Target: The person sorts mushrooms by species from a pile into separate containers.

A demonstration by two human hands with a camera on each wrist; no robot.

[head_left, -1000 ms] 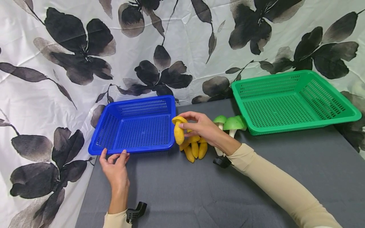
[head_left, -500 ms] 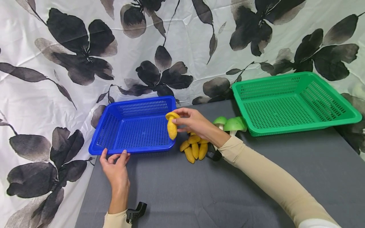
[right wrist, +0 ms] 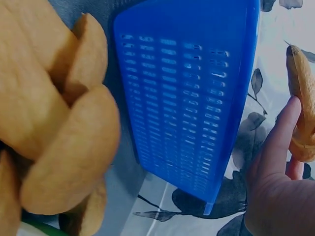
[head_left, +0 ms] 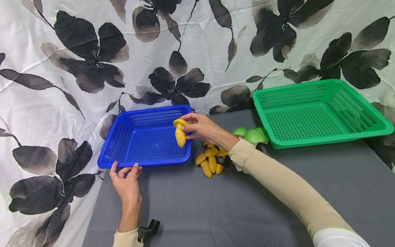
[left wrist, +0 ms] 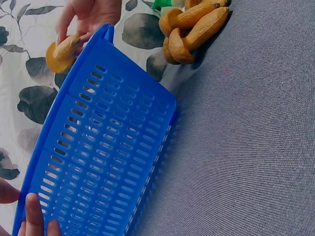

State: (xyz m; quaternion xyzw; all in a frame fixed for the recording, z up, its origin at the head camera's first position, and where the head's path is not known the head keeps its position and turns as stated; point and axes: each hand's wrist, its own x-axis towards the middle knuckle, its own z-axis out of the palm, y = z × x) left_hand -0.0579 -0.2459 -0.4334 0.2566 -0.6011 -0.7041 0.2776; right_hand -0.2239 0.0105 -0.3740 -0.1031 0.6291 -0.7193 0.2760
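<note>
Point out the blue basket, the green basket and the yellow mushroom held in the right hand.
Blue basket [head_left: 151, 144], head view: its slotted floor.
Green basket [head_left: 303, 118], head view: its slotted floor.
Held yellow mushroom [head_left: 180, 138], head view: its stem, below the cap.

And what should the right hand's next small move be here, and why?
Probably lower the yellow mushroom into the blue basket: the right hand pinches it above the basket's edge, the head view shows it against the open interior, and the left hand holds the near edge.
</note>
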